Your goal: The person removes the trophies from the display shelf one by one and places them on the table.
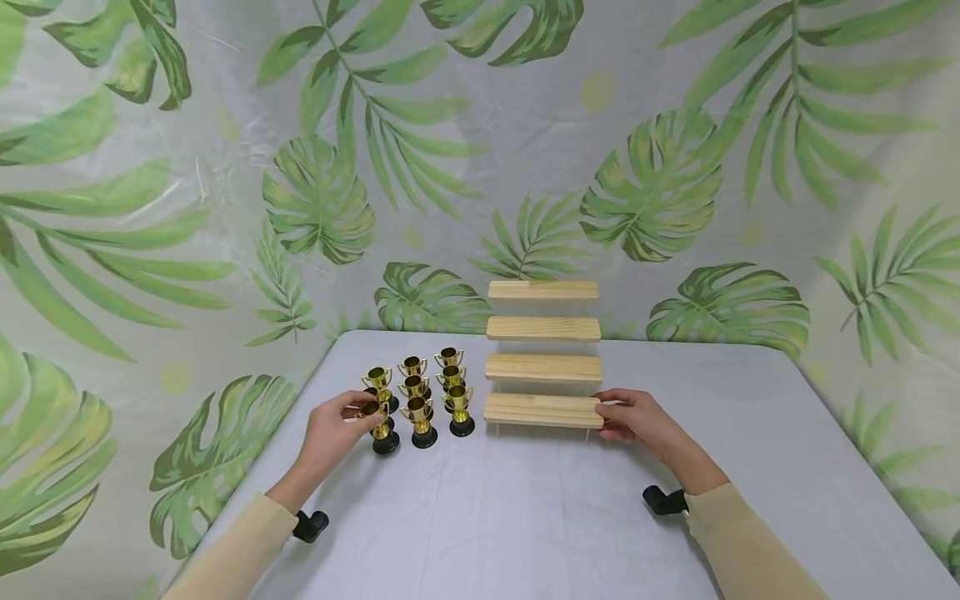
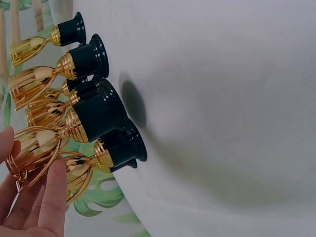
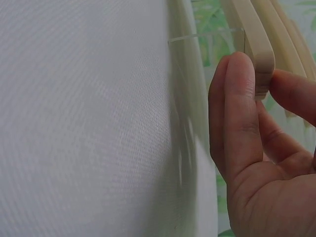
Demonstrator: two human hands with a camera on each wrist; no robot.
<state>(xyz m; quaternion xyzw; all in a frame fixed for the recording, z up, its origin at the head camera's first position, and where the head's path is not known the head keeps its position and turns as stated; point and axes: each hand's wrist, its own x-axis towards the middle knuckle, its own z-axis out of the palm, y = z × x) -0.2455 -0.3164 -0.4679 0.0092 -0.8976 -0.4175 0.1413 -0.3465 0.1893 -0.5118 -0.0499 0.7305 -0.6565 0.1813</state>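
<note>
My left hand (image 1: 330,429) pinches the cup of a small gold trophy (image 1: 386,443) with a black base, at the front left of a group of similar trophies (image 1: 422,434). In the left wrist view the held trophy's black base (image 2: 101,116) tilts, with a dark round shadow on the cloth apart from it. Thumb and fingers of my right hand (image 1: 637,421) grip the right end of the lowest board of a tiered wooden rack (image 1: 543,408). The right wrist view shows fingertips under the board's rounded end (image 3: 264,61) and the thumb on its other face.
Several pale wooden boards (image 1: 543,367) rise in steps toward the back, on clear supports. White cloth covers the table (image 1: 525,525). Behind it hangs a leaf-print curtain (image 1: 525,167). Black wrist devices (image 1: 664,500) stick out below both sleeves.
</note>
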